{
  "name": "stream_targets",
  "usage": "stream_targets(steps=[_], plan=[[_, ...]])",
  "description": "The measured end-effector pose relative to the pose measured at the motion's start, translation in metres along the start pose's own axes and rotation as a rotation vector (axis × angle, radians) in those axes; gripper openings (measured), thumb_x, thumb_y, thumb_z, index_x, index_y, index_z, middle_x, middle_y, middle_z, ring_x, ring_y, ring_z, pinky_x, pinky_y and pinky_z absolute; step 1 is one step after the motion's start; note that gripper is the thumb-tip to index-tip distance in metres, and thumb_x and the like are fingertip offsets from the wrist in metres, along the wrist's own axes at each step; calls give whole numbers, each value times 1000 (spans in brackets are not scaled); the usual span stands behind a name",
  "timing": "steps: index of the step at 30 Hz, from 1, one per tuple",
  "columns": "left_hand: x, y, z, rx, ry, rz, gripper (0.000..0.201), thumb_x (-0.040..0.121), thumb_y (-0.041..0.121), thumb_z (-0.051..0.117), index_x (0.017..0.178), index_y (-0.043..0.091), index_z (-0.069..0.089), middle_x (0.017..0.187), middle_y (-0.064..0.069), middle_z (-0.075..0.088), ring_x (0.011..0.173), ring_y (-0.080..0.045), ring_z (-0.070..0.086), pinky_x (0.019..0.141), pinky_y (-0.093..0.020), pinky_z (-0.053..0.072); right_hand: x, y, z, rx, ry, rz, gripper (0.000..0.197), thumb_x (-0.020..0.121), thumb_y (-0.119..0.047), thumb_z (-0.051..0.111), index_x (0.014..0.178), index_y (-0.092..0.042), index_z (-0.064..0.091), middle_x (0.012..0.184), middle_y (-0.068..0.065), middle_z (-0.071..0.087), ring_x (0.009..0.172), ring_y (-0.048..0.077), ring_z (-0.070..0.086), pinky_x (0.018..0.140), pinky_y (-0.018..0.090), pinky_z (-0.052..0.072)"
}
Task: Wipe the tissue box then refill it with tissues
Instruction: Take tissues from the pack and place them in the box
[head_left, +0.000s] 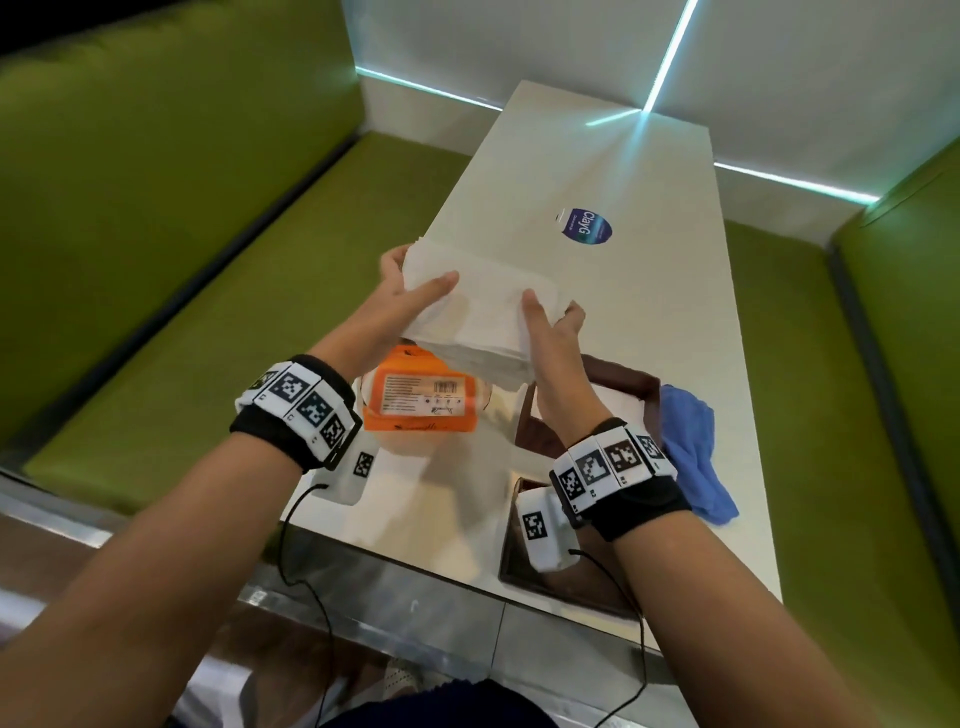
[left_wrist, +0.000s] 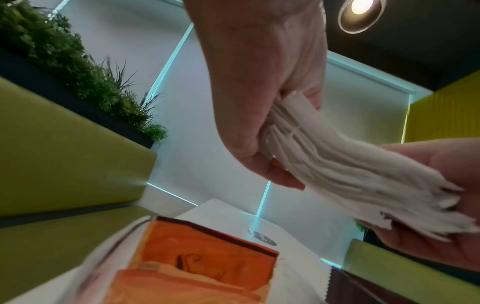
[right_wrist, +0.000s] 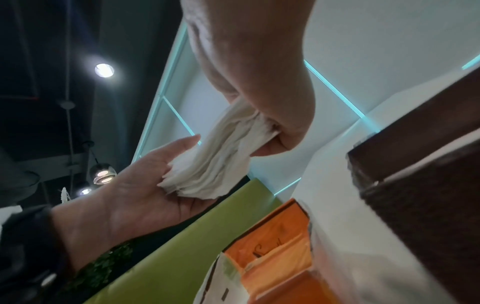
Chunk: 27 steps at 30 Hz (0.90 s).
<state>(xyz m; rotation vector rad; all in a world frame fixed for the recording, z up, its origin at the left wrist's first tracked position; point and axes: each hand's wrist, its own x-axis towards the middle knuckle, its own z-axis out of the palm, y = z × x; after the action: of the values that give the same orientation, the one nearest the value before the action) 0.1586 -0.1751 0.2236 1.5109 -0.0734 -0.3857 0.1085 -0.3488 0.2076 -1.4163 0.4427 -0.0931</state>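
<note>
**Tissue stack held in both hands above the table**

I see my left hand and right hand lifted over the white table, each pinching one end of a thick stack of white tissues. The thumbs lie on top and the fingers curl beneath, so both hands are closed around the soft paper. From the left wrist view the stack shows as many thin, folded layers, squeezed tight at the left hand and fanning out with ragged edges toward the right hand. The right wrist view shows the same bundle sagging between the right hand and the left hand's palm.

Directly below the stack lies the orange plastic tissue packet, glossy, with a white label and barcode facing up. Just to its right stands the dark brown tissue box, rectangular and leather-like, partly hidden behind my right wrist; something white shows inside it. A crumpled blue cloth lies against the box's right side. Farther up the table sits a round blue sticker. Green upholstered benches flank the table.
</note>
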Motion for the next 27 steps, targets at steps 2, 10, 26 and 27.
stream_targets(steps=[2, 10, 26, 27], plan=[[0, -2, 8, -80, 69, 6, 65, 93, 29, 62, 138, 29, 15, 116, -2, 58, 92, -20, 70, 82, -38, 59, -4, -3, -9, -45, 48, -55, 56, 97, -31, 50, 141, -23, 15, 128, 2, 48, 113, 20, 55, 101, 40, 49], [-7, -21, 66, 20, 131, 138, 34, 98, 36, 48, 120, 31, 23, 123, -11, 56, 100, -22, 60, 86, -35, 53, -21, -16, -41, -160, 105, -312, 57, 99, -21, 47, 142, -31, 11, 134, 5, 46, 118, 22, 55, 102, 38, 48], [-9, -41, 140, 29, 127, 196, 36, 99, 37, 46, 120, 25, 19, 100, 5, 56, 88, -11, 60, 76, -20, 51, -27, -14, -129, 92, 15, -157, 60, 84, -41, 65, 134, -13, 48, 130, 11, 62, 121, 30, 59, 103, 53, 46], [-9, -42, 142, 46, 149, 221, 36, 99, 37, 48, 117, 24, 20, 96, 0, 55, 82, -15, 59, 74, -29, 50, -28, -12, -134, 91, 18, -174, 62, 82, -39, 66, 135, -12, 47, 132, 13, 61, 122, 31, 58, 103, 53, 46]])
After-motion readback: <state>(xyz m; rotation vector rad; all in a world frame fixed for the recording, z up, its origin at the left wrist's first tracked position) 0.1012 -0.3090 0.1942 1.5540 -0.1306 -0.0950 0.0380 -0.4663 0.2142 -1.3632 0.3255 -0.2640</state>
